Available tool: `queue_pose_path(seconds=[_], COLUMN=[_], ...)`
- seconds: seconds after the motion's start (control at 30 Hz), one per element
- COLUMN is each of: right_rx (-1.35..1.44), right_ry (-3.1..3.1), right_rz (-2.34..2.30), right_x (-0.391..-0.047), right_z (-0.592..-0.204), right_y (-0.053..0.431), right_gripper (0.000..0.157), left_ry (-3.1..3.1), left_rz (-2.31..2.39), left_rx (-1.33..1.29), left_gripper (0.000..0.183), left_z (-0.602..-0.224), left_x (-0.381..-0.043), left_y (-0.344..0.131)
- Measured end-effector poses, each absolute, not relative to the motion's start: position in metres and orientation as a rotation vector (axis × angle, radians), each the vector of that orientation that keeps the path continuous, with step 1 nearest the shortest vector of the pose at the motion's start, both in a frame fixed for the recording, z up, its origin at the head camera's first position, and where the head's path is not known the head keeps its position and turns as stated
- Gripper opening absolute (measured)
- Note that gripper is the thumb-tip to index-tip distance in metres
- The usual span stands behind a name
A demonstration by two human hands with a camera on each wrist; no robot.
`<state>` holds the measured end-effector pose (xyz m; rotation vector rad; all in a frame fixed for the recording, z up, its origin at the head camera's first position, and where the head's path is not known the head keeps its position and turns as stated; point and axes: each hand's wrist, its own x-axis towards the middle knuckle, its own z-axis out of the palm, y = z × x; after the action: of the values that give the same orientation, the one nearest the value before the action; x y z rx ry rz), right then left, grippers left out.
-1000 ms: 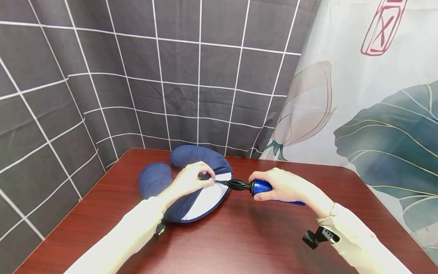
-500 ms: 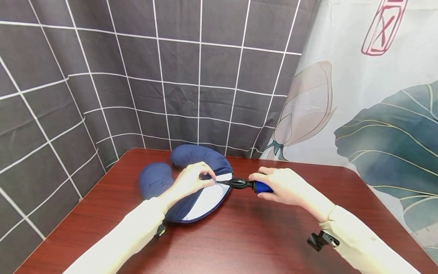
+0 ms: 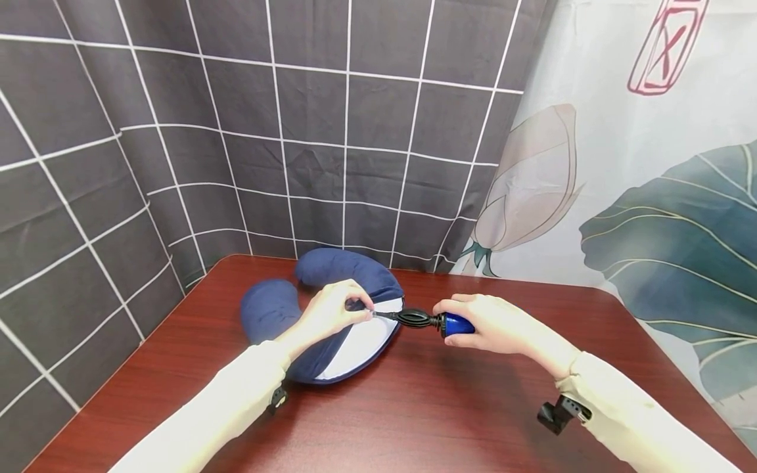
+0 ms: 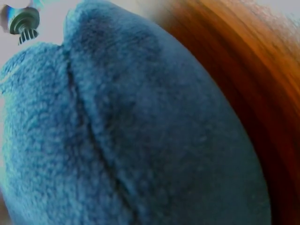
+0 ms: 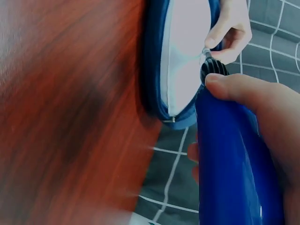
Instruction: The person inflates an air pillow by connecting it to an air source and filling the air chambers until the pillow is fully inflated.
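Note:
A navy blue U-shaped neck pillow (image 3: 269, 305) lies on the table, its cover parted over a white inner part (image 3: 362, 338). My left hand (image 3: 334, 309) pinches a small clear valve (image 5: 205, 50) over this white part, between thumb and fingers. Into the valve runs the narrow tip of a black ribbed nozzle (image 3: 415, 318). That nozzle belongs to a blue hand pump (image 3: 458, 324), whose barrel (image 5: 229, 164) my right hand (image 3: 487, 322) grips. In the left wrist view the plush pillow cover (image 4: 154, 117) fills most of the picture, hiding the left fingers.
The reddish-brown wooden table (image 3: 378, 420) extends in front of the pillow. Behind it hangs a dark grey cloth with white grid lines (image 3: 313, 164), and at the right a white cloth with a leaf print (image 3: 692, 249). Both wrists carry black straps.
My right hand has shifted slightly along the pump; the rear of the blue barrel, visible below the hand a second ago, is now hidden. The left hand and pillow stay almost still.

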<state>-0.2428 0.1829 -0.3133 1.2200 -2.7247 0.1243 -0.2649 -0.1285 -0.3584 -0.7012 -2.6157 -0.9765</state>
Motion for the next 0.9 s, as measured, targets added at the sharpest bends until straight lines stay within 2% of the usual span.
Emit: queue_pose_path(seconds=[0.27,0.43,0.73,0.9], right_rx=[1.242,1.230,1.216,1.176], right_ry=[-3.015,-3.098,-2.655,-2.411], right_rz=[0.550,0.659,0.033,-0.129], right_x=[-0.251,-0.252,-0.236,-0.232], right_z=[-0.316,-0.316,-0.322,-0.330], right_y=[0.189,0.192,0.187,0.186], right_gripper=[0.037,0.036,0.045,0.050], left_ry=[-2.624,-2.627,-2.607,-2.617], left_rz=[-0.929,-0.907,-0.970,-0.990], left_rx=[-0.701,-0.709,-0.690,-0.684], left_gripper=[0.008,0.008,0.009,0.009], left_z=[-0.357,-0.357,-0.358,-0.357], left_x=[-0.262,-0.261,-0.262,-0.261], left_y=[-0.127,-0.127,-0.128,-0.128])
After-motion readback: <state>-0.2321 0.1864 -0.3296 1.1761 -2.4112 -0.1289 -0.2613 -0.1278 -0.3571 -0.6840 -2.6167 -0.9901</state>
